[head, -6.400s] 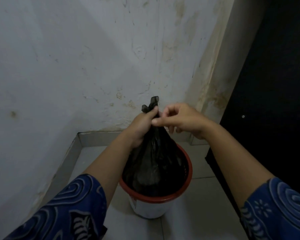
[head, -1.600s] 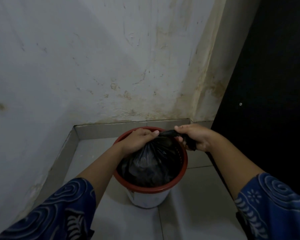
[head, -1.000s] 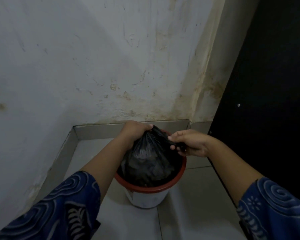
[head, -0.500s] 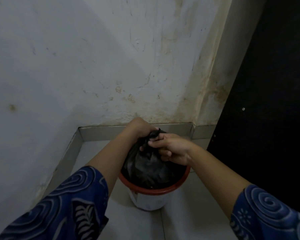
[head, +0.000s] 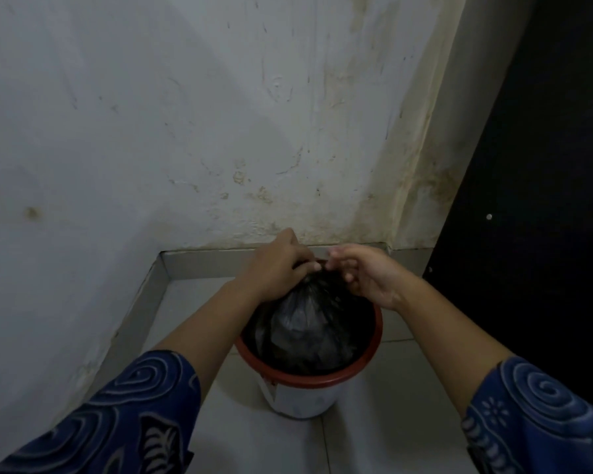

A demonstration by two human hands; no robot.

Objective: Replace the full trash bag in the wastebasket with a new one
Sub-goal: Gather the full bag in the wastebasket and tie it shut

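Head view: black trash bag point(head: 305, 328) is sitting inside red-rimmed white wastebasket point(head: 308, 379). Left hand point(head: 281, 268) grip is clenching its gathered neck; right hand point(head: 367, 275) is pinching there. Basket label unreadable.

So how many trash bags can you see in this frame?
1. A black trash bag sits inside the wastebasket, its neck gathered by the left hand and right hand. No new bag is visible; one may be out of frame.
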